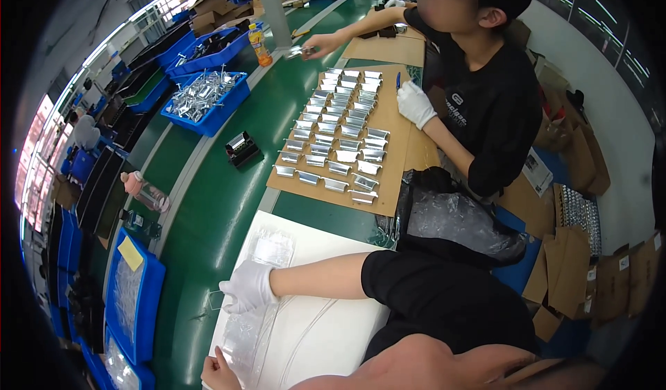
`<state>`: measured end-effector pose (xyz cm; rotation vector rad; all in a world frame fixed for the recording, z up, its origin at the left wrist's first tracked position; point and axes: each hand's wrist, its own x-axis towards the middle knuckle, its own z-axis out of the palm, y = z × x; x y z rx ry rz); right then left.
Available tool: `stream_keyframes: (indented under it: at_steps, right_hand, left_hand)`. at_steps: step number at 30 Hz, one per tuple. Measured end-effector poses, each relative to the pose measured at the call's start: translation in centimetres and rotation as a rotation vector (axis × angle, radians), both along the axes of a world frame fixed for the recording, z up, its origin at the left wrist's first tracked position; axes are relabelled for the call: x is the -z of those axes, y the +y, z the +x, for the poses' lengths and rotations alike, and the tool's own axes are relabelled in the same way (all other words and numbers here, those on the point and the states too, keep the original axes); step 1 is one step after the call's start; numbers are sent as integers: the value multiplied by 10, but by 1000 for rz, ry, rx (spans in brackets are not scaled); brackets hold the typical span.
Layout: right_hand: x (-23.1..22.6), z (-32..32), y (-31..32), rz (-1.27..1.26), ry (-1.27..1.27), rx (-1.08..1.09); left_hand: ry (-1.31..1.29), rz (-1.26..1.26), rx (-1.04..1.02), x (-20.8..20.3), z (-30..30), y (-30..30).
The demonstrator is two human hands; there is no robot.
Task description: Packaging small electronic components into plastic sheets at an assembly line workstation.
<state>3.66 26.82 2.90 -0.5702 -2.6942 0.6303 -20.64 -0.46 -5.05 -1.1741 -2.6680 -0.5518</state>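
My right hand [248,286], in a white glove, is closed over clear plastic bags lying on a white sheet [333,327]. Its fingers press together on the plastic bag [239,338], near the sheet's left edge. Another stretch of clear plastic [272,246] lies flat just beyond the glove. At the lower edge, my left hand [220,374] shows bare fingers beside the bag's near end. One finger points up; the others are mostly hidden, so its grip is unclear. A thin clear outline [216,300] shows beside the gloved fingertips.
A cardboard sheet [395,175] beyond carries rows of shiny metal pieces [336,137]. A co-worker [479,98] reaches across it. Blue bins [208,116] hold metal parts; a dark metal device [241,148], pink-capped bottle [146,191] and orange bottle [259,45] stand on the green table.
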Motion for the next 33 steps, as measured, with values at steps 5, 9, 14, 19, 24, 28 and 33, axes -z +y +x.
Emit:
stream_keyframes:
  at_steps: [5,9,14,19,24,28,33]
  right_hand:
    - [2,1,1,1,126,0]
    - [10,-1,0,27,241,21]
    - [15,-3,-1,52,374,81]
    - [18,-4,8,16,369,162]
    - [20,-12,11,-54,323,200]
    - [18,-10,19,-79,237,233]
    - [12,-5,26,-61,7,252]
  left_hand:
    - [112,50,-8,-11,-21,-13]
    - [60,101,-18,-23,-28,-31]
    - [84,127,-11,-49,-24,-47]
    - [448,215,-40,-78,16,-26]
    - [1153,433,-183,-163,102,29]
    - [1333,489,-221,-198,129,19]
    - [804,421,-194,-187,100,-18]
